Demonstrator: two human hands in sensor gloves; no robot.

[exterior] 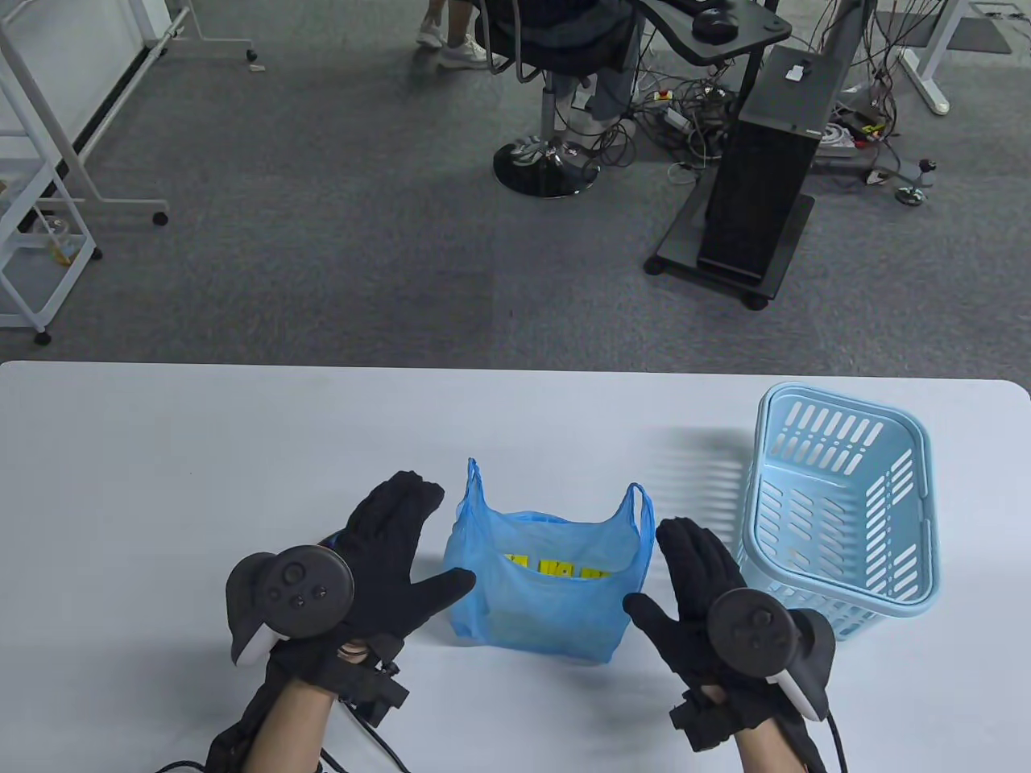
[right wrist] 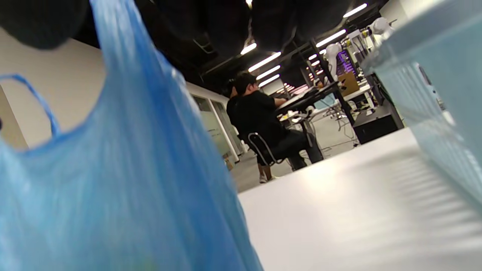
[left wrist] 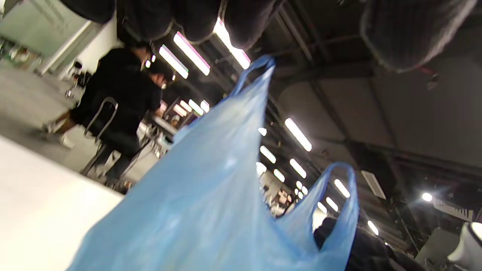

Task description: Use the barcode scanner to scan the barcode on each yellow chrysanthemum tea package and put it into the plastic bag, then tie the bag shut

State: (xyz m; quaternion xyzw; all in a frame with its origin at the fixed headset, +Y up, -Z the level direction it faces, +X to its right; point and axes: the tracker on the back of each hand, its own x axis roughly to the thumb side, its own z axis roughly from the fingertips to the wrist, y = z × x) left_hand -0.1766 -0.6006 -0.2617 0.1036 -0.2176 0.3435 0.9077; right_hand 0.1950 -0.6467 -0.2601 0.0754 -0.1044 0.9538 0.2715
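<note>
A: What sits in the plastic bag [exterior: 541, 580]?

B: Yellow tea packages [exterior: 556, 570], seen through the blue film; their count cannot be told. The bag stands upright on the table [exterior: 201, 451], mouth facing up, with two handle loops, one at each end.

A: And its long axis?

B: It runs from 9 to 3 o'clock in the table view, so the handles stand at the bag's 9 and 3 o'clock ends.

A: The other container?

B: One light blue basket [exterior: 842, 507], at 3 o'clock of the bag, tilted; nothing shows inside it.

A: The hands?

B: Two. The left hand [exterior: 378, 555] flanks the bag at 9 o'clock, its grip spread, fingers straight, thumb tip at the bag's side. The right hand [exterior: 697, 580] flanks it at 3 o'clock, grip spread likewise, pinching nothing.

A: Anything behind?

B: One person seated on a chair [exterior: 544, 121] at 12 o'clock.
</note>
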